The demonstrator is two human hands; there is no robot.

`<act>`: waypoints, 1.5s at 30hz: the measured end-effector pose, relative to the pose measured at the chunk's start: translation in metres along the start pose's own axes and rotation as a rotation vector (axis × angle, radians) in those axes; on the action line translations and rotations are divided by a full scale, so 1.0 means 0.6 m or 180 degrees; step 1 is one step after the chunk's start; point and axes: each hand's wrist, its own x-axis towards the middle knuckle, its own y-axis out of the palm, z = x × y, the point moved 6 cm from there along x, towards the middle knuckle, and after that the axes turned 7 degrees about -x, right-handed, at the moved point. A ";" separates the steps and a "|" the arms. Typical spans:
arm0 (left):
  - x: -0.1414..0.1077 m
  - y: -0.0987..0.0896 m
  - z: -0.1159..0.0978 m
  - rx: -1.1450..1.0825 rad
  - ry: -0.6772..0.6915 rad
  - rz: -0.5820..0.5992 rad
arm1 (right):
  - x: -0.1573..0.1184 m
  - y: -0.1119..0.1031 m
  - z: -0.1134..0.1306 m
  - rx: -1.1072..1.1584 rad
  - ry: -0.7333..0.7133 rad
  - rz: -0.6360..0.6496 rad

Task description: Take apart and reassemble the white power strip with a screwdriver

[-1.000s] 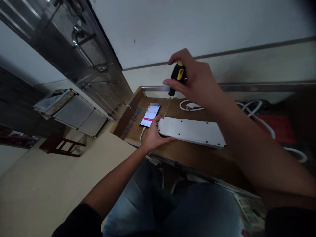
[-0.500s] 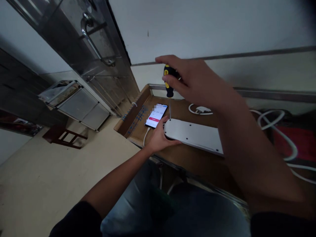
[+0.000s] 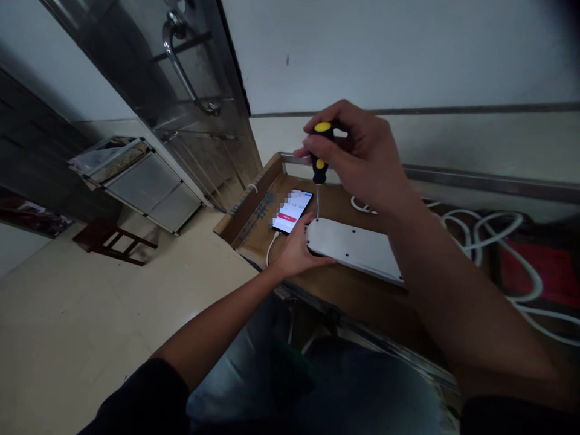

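My right hand (image 3: 365, 154) has its thumb and fingers around the black-and-yellow handle of a screwdriver (image 3: 319, 172). The screwdriver stands upright, its thin shaft reaching down to a hole near the left end of a long, pale grey casing. This casing, which looks like the underside of a power strip (image 3: 362, 246), lies flat with several dark screw holes showing. Its right end is hidden behind my right forearm. My left hand (image 3: 299, 251) grips the rounded left end, thumb along the near side and fingers on the far side.
A phone (image 3: 292, 211) with a lit screen and white charging cable lies just left of the power strip. White cords (image 3: 487, 232) loop at the right beside a red item (image 3: 539, 272). The brown tabletop (image 3: 317, 284) has a raised wooden edge (image 3: 247, 202) at left. A small stool (image 3: 115, 241) stands on the floor.
My right hand's fingers have curled round the screwdriver handle from a looser, more extended grip. The screwdriver stays at the same hole. My left hand keeps its hold; the view has shifted slightly.
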 end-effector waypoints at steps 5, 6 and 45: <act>-0.001 0.000 -0.005 -0.0004 0.0088 -0.0035 | 0.010 0.032 -0.026 0.1203 0.0214 -0.0502; -0.001 -0.001 -0.005 -0.0006 0.0089 -0.0053 | 0.012 0.036 -0.026 0.1310 0.0160 -0.0474; 0.001 0.003 -0.001 -0.0140 0.0011 -0.0081 | 0.014 0.032 -0.037 0.1583 0.0245 -0.0217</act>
